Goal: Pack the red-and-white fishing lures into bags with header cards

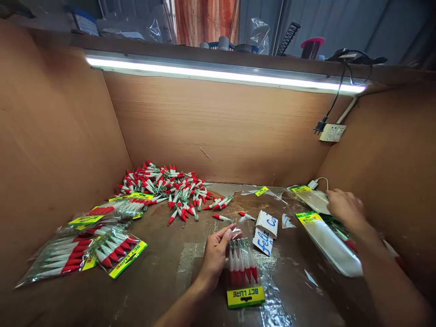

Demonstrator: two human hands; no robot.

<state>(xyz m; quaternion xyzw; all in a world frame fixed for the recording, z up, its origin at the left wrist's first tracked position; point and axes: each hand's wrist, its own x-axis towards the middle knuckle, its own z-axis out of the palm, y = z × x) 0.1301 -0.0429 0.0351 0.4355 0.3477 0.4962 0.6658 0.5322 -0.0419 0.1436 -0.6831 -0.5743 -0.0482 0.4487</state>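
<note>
Clear plastic packet of red-and-white lures with a yellow header card (242, 272) lies just right of the left hand (215, 254), whose fingertips pinch its open top. Right hand (344, 208) rests on a stack of empty clear yellow-headed bags (309, 196); whether it grips one cannot be told.

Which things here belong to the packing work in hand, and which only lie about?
In the work: left hand on the lure packet; right hand on the empty bags; loose lure pile; filled packets at left.
Lying about: paper slips with blue writing; wall socket; lamp tube.
</note>
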